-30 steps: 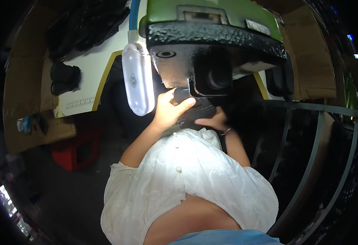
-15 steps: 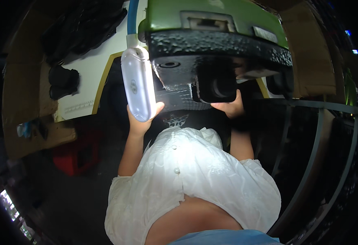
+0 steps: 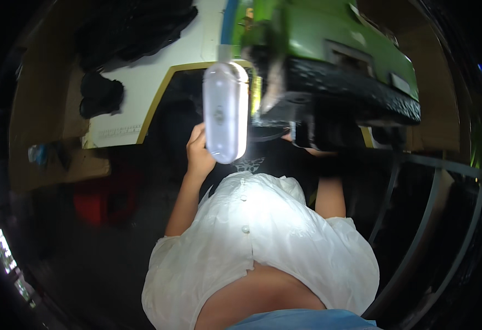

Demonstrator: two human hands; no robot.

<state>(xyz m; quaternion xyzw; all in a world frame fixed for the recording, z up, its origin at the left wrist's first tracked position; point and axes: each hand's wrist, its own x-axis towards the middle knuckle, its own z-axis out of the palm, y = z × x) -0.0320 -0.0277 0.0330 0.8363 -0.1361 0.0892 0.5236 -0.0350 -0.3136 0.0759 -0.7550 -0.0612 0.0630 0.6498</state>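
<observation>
Head view: white blouse [image 3: 290,236] nearest me, a pale-patterned dark patch [image 3: 250,164] just past its far edge. Left hand [image 3: 198,154] beside the white lamp [image 3: 222,113], fingers bent and partly hidden behind it; clamped or loose, I cannot tell. Right hand [image 3: 317,152] mostly covered by the machine's dark parts; its grip I cannot tell either. Dark material [image 3: 267,133] lies between the two, to the left hand's right and the right hand's left, under the machine's near side. Right fingertips show just beside it, while the lamp cuts across on the left, so I judge the right hand nearer. Long axis unclear to me; the visible strip seems to run crosswise. Beyond: green machine [image 3: 337,36], slightly blurred, then white tabletop [image 3: 147,82] with yellow edging and bunched black cloth [image 3: 131,33].
</observation>
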